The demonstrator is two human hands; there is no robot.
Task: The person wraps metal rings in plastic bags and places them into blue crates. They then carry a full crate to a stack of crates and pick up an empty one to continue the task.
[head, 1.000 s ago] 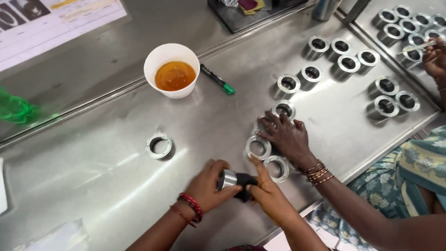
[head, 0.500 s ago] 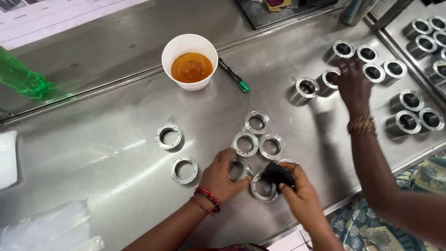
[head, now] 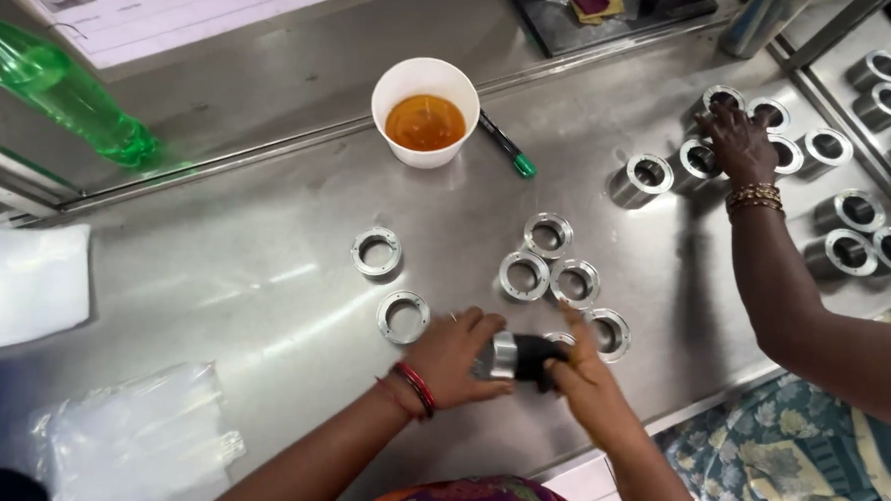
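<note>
My left hand (head: 458,359) grips a short metal ring part (head: 502,355) lying on its side just above the steel table (head: 264,273). My right hand (head: 580,374) presses a black piece (head: 536,357) against that part's open end. Several flat metal rings lie on the table around my hands: one (head: 403,316) to the left, another (head: 376,252) beyond it, and a cluster (head: 549,265) straight ahead. A co-worker's hand (head: 736,141) reaches in from the right and rests on the taller metal sleeves (head: 649,176).
A white cup of amber liquid (head: 425,112) stands at the back centre with a green-capped pen (head: 506,145) beside it. A green bottle (head: 62,91) lies at the far left. Plastic bags (head: 137,437) and a white cloth (head: 21,284) lie left. More sleeves (head: 852,238) fill the right side.
The view has shifted and closed in on the table. The co-worker's hand moved from the rings near me out to the sleeves at the right. My hands keep hold of the metal part and black piece.
</note>
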